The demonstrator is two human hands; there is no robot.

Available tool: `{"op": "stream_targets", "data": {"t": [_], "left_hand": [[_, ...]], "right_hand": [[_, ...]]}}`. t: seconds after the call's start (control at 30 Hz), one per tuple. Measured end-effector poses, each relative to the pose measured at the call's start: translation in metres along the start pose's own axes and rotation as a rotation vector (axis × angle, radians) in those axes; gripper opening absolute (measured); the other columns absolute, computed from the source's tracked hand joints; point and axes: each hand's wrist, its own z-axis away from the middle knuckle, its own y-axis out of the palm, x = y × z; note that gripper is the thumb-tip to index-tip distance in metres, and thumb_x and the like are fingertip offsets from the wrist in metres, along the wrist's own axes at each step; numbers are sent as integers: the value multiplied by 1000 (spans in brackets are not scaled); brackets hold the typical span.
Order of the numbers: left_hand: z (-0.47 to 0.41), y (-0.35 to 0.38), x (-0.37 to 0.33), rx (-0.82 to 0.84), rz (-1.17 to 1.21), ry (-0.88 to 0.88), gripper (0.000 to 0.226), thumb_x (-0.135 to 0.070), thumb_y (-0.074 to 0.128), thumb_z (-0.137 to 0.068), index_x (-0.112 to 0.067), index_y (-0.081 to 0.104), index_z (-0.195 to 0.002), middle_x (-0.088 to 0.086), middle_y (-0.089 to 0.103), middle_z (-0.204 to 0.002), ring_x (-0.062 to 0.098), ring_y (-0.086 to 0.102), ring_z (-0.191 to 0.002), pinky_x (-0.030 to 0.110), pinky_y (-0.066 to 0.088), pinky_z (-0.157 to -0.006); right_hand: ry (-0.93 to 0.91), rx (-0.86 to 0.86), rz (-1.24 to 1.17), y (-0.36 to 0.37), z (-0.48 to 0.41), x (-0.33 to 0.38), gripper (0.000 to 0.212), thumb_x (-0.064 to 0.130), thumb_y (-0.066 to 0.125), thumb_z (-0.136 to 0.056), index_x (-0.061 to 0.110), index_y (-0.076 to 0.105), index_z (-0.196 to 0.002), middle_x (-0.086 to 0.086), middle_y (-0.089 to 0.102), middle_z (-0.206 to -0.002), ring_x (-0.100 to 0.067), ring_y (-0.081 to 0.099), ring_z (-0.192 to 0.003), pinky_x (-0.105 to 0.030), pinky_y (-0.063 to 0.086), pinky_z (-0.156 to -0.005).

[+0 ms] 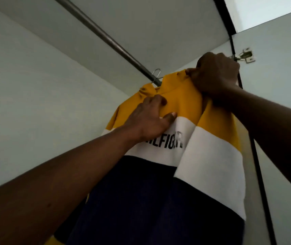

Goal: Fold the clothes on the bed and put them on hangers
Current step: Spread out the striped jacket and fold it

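A sweatshirt (180,96) with yellow, white and navy bands and black lettering hangs from a hanger whose metal hook (156,72) sits over the wardrobe rail (105,37). The hanger's body is hidden inside the cloth. My right hand (215,75) grips the yellow shoulder of the sweatshirt at its top right, fingers curled round the fabric. On the yellow chest lies my left hand (151,117), its thumb near the white band and its fingers bent against the cloth near the collar.
I look up into a pale wardrobe. Its back wall (35,85) is on the left and its ceiling panel (159,23) above. The door (282,85) stands at the right with a metal hinge (246,55) and a dark edge strip.
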Motion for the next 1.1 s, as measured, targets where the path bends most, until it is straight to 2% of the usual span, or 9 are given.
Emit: {"op": "stream_targets", "data": {"t": [0.17, 0.47, 0.63, 0.73, 0.8, 0.9, 0.97, 1.03, 1.1], "left_hand": [[-37, 22, 3, 15, 105, -57, 63, -62, 46, -103, -24, 42, -153, 7, 43, -159, 28, 46, -141, 45, 39, -115], [-35, 40, 32, 11, 100, -12, 60, -57, 48, -105, -27, 39, -156, 2, 41, -162, 23, 42, -145, 34, 35, -113], [-15, 57, 40, 1, 175, -15, 58, -57, 48, -104, -29, 40, -155, -3, 41, -162, 20, 41, -147, 39, 35, -120], [6, 69, 45, -31, 218, -24, 57, -62, 44, -102, -33, 44, -151, -6, 45, -157, 20, 48, -139, 44, 41, -115], [20, 75, 48, -59, 248, -34, 52, -60, 44, -104, -33, 45, -149, -8, 47, -154, 17, 49, -136, 40, 41, -113], [38, 81, 51, -111, 332, -29, 56, -61, 42, -102, -32, 46, -149, -10, 49, -152, 12, 46, -139, 38, 38, -116], [52, 84, 52, -120, 349, -14, 67, -70, 35, -97, -32, 46, -150, -10, 49, -153, 10, 44, -142, 42, 37, -119], [68, 91, 53, -121, 353, 2, 66, -72, 34, -97, -34, 45, -150, -11, 50, -151, 10, 45, -141, 47, 39, -118], [87, 96, 50, -126, 387, -33, 62, -69, 36, -98, -35, 44, -149, -14, 49, -151, 9, 45, -140, 47, 40, -118]], "right_hand": [[39, 1, 78, 24, -31, 13, 40, 49, 65, -97, 9, 66, -103, -15, 61, -93, -37, 66, -97, -39, 38, -76], [167, 56, -6, 68, -46, 13, 50, 57, 73, -88, 12, 68, -111, -15, 70, -111, -38, 66, -106, -42, 47, -84], [102, 83, 21, 73, -30, 9, 49, 56, 67, -92, 13, 66, -114, -16, 68, -117, -39, 64, -111, -40, 45, -84], [80, 119, -12, 71, -20, 7, 46, 57, 59, -96, 15, 65, -114, -13, 68, -115, -37, 64, -108, -40, 42, -81], [81, 141, -91, 66, -9, 7, 49, 57, 57, -96, 19, 59, -129, -13, 62, -129, -36, 61, -114, -42, 44, -87], [132, 124, -337, 55, 22, 3, 68, 48, 66, -92, 31, 34, -150, -14, 44, -145, -36, 56, -119, -40, 41, -87], [174, 114, -453, 45, 48, -8, 77, 37, 71, -90, 33, 27, -153, -11, 48, -140, -27, 55, -113, -37, 41, -86], [171, 139, -493, 35, 71, -22, 75, 30, 71, -92, 30, 27, -153, -3, 57, -122, -17, 60, -95, -34, 49, -80], [160, 181, -496, 19, 92, -34, 70, 29, 69, -95, 28, 29, -152, 3, 55, -111, -9, 58, -80, -29, 52, -75]]}}
